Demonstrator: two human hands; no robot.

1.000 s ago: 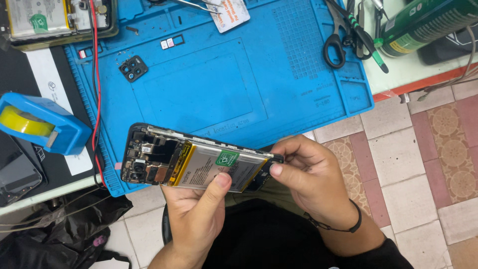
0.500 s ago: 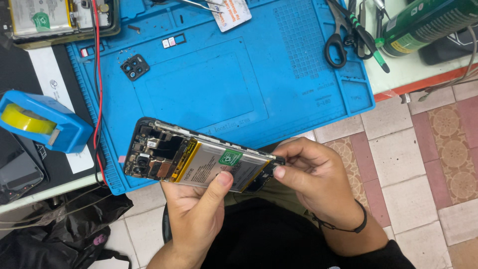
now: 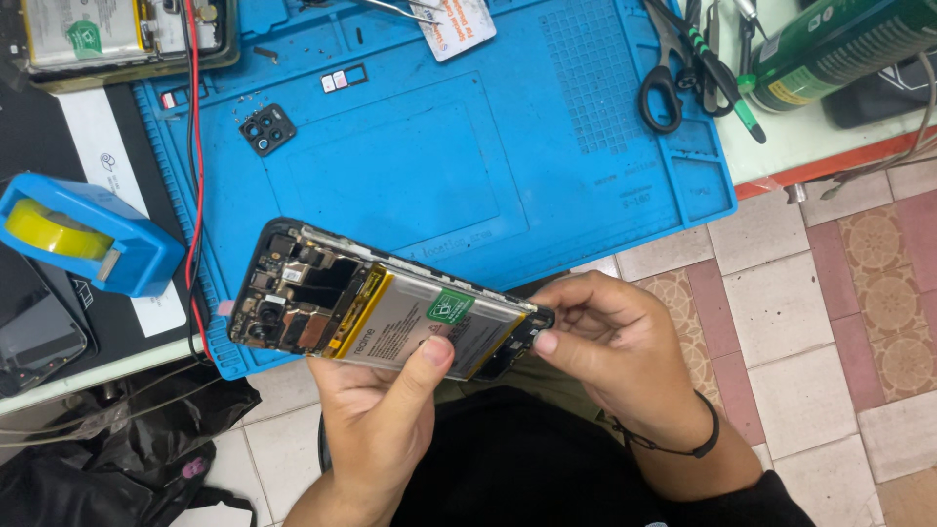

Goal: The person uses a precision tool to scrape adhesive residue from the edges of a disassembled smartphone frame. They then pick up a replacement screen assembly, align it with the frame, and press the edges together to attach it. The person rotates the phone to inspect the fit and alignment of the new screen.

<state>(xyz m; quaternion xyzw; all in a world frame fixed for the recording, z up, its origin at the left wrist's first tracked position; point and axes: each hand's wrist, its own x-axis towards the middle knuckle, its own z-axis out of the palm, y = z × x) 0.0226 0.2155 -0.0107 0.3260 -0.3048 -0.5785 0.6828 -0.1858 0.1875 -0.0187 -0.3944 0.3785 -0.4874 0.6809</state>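
The left hand (image 3: 376, 429) clamps its thumb across the grey battery of the opened black smartphone with its back cover off (image 3: 376, 310), while the right hand (image 3: 615, 346) pinches fingertips together at the phone's lower end. Held tilted above the near edge of the blue silicone repair mat (image 3: 547, 156), the phone looks light and stiff. Its bare circuit boards seem fragile, so the frame edges appear the safer grip.
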